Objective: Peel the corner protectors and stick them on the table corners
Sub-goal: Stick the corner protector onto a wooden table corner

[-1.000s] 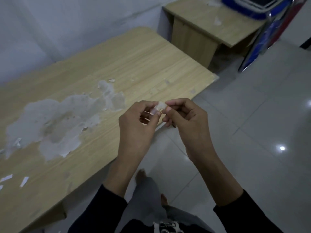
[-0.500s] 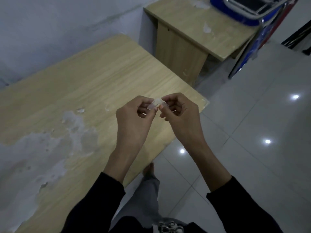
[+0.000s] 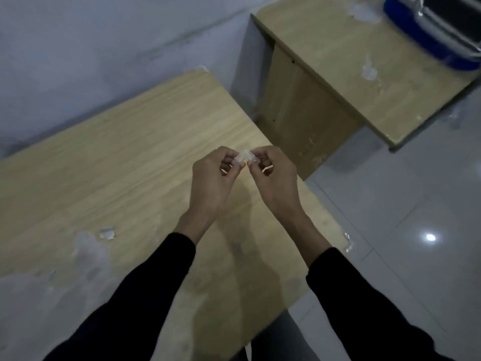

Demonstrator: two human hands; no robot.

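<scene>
A small clear corner protector [image 3: 245, 157] is held above the wooden table [image 3: 125, 162]. My left hand [image 3: 213, 183] pinches its left end and my right hand [image 3: 273, 181] pinches its right end, fingers curled. A clear corner protector [image 3: 348, 242] sits on the table's near right corner. The far corner [image 3: 204, 69] of the table meets the wall.
White patches of peeled surface [image 3: 91, 248] mark the table at the left. A second wooden desk [image 3: 346, 74] stands beyond, with a blue chair [image 3: 429, 35] upside down on it. Glossy grey floor tiles [image 3: 416, 204] lie to the right.
The view has shifted along the table toward its right end. Both hands keep pinching the protector and now hang over the table top instead of beyond its edge.
</scene>
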